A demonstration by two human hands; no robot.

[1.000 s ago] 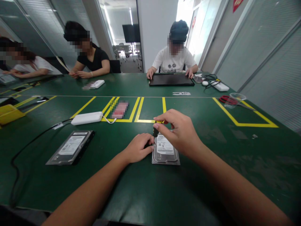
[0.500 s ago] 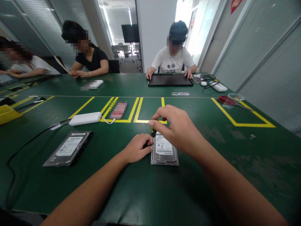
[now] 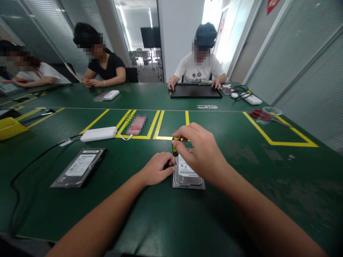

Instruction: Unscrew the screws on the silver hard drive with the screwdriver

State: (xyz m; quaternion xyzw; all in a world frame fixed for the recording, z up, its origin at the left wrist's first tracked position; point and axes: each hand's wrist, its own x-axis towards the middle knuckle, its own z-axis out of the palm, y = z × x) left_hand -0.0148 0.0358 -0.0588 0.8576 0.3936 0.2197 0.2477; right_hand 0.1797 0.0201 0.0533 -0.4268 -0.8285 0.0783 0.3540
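Observation:
A silver hard drive (image 3: 187, 181) with a white label lies flat on the green table in front of me. My right hand (image 3: 199, 148) pinches the black-and-yellow handle of a small screwdriver (image 3: 175, 147) between thumb and fingers. The screwdriver stands upright over the drive's left edge; its tip is too small to make out. At that same edge, my left hand (image 3: 159, 168) has its fingers curled and its thumb against the drive, close to the screwdriver's shaft. My right hand covers part of the drive's upper right side.
Left of my hands lies a second hard drive (image 3: 83, 166). Behind it are a white power bank (image 3: 99, 134) with cables and a blurred pink phone (image 3: 137, 125). A clear cup (image 3: 269, 115) and red-handled scissors (image 3: 259, 115) lie at right. Across the table, a person holds a dark panel (image 3: 196, 91).
My right thumb and fingers have shifted on the screwdriver, so more of its handle shows. My left hand stays at the drive's edge. The whole view has shifted slightly.

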